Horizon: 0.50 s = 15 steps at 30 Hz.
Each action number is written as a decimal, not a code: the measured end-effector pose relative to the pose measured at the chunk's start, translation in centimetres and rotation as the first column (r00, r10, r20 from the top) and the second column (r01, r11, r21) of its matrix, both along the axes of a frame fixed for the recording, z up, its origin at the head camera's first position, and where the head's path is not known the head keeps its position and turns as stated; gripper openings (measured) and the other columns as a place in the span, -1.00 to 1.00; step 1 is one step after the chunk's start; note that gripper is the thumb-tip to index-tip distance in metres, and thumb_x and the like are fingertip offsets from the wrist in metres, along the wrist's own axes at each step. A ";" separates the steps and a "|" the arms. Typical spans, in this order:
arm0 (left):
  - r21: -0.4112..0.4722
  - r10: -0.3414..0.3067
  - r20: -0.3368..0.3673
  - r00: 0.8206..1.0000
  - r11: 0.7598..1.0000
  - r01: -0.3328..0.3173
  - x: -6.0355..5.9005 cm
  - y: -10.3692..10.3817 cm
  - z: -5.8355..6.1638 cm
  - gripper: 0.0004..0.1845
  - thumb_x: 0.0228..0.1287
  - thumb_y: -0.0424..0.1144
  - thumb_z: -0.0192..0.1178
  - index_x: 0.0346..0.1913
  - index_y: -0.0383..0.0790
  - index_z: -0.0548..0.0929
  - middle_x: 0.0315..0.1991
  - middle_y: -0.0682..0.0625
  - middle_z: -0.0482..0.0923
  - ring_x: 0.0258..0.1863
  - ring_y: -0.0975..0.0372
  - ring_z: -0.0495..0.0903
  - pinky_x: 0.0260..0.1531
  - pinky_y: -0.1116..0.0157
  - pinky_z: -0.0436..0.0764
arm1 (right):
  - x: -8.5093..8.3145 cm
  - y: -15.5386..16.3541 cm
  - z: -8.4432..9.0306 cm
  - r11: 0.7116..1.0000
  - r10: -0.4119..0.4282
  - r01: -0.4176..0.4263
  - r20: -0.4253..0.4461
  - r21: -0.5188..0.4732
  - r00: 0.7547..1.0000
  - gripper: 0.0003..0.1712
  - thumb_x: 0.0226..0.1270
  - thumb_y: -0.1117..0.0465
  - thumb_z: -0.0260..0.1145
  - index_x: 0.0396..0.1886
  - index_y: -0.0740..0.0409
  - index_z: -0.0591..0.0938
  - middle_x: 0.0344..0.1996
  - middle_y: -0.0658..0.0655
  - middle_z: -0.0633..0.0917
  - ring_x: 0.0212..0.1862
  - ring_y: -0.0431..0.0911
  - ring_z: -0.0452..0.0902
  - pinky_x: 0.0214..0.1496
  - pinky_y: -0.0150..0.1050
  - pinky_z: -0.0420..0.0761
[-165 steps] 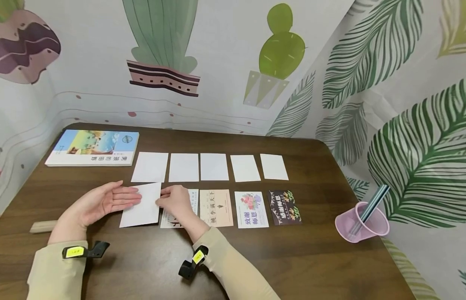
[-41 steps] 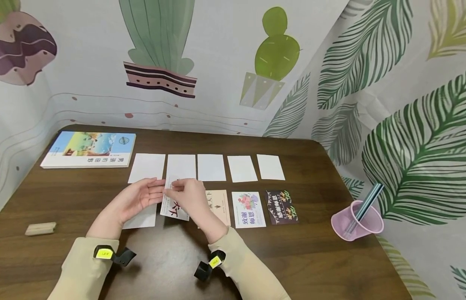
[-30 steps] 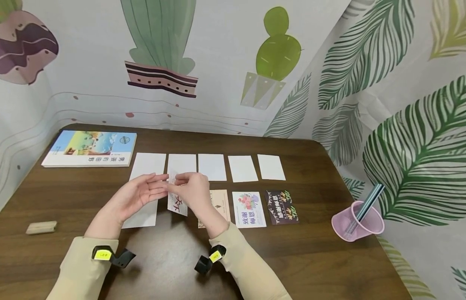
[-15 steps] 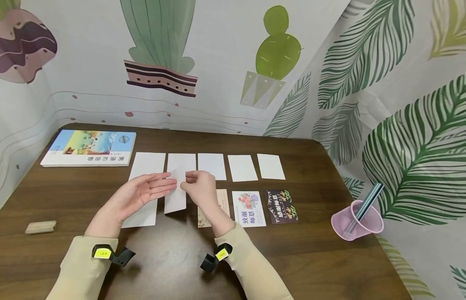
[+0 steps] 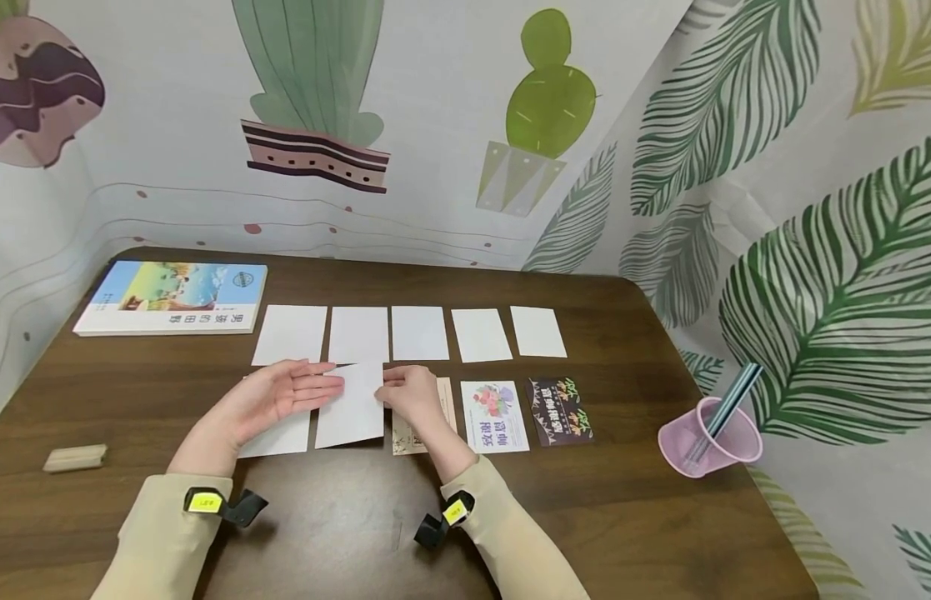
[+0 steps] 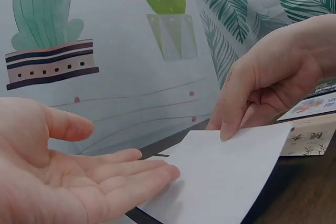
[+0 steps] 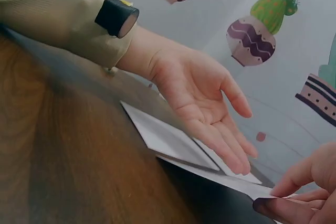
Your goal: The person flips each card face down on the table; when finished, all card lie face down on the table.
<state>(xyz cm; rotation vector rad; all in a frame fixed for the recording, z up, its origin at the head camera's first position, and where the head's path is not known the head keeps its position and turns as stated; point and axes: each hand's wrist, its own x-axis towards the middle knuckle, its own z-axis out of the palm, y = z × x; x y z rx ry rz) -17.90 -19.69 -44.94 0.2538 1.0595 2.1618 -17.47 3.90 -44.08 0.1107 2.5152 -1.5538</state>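
Note:
My right hand (image 5: 408, 396) pinches the right edge of a white card (image 5: 352, 404), blank side up, thumb on top (image 6: 231, 124). The card is tilted just above the brown table (image 5: 360, 533). My left hand (image 5: 285, 398) lies open, palm up, and its fingertips (image 6: 163, 171) touch the card's left edge. Under that hand another blank card (image 5: 277, 435) lies flat on the table (image 7: 163, 135). To the right are a beige printed card (image 5: 438, 417), half hidden by my right hand, a floral card (image 5: 495, 417) and a dark card (image 5: 558, 410).
Several blank white cards (image 5: 420, 333) lie in a row behind my hands. A book (image 5: 172, 296) is at the back left and a small wooden block (image 5: 75, 458) at the left. A tipped pink cup (image 5: 705, 437) with sticks is at the right edge.
My right hand lifted the printed card, turned it over to its blank side and brought it down beside the first blank card. My left hand stayed open against it.

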 end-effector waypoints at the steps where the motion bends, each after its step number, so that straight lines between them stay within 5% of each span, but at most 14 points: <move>1: -0.021 -0.002 0.001 1.000 1.000 0.002 0.0 0.1 -0.1 -0.52 0.62 -0.27 -0.34 0.37 -0.59 0.16 0.10 -0.19 0.62 0.15 0.09 0.61 0.23 0.22 0.54 | 0.0 0.1 -0.1 1.000 0.005 -0.005 -0.004 0.026 1.000 -0.67 0.06 0.39 0.36 -0.12 0.36 0.71 -0.29 0.23 0.79 -0.34 -0.13 0.73 -0.32 -0.41 0.70; 4: -0.063 -0.017 -0.015 1.000 0.998 0.016 -0.1 0.2 -0.4 -0.45 0.62 -0.26 -0.34 0.41 -0.68 -0.03 0.09 -0.16 0.63 0.14 0.11 0.62 0.22 0.24 0.56 | 0.0 0.2 -0.3 0.995 0.024 -0.022 -0.014 0.096 1.000 -0.69 0.06 0.37 0.39 -0.13 0.34 0.73 -0.30 0.19 0.79 -0.35 -0.17 0.71 -0.35 -0.45 0.65; 15: -0.140 -0.013 -0.016 1.000 0.990 0.011 0.0 0.5 -0.5 -0.40 0.62 -0.25 -0.38 0.41 -0.74 -0.15 0.06 -0.13 0.64 0.09 0.15 0.65 0.17 0.26 0.59 | -0.1 1.0 -0.5 0.975 0.082 -0.073 -0.037 0.210 0.996 -0.73 -0.01 0.34 0.46 -0.23 0.28 0.77 -0.46 0.09 0.79 -0.48 -0.28 0.61 -0.41 -0.49 0.55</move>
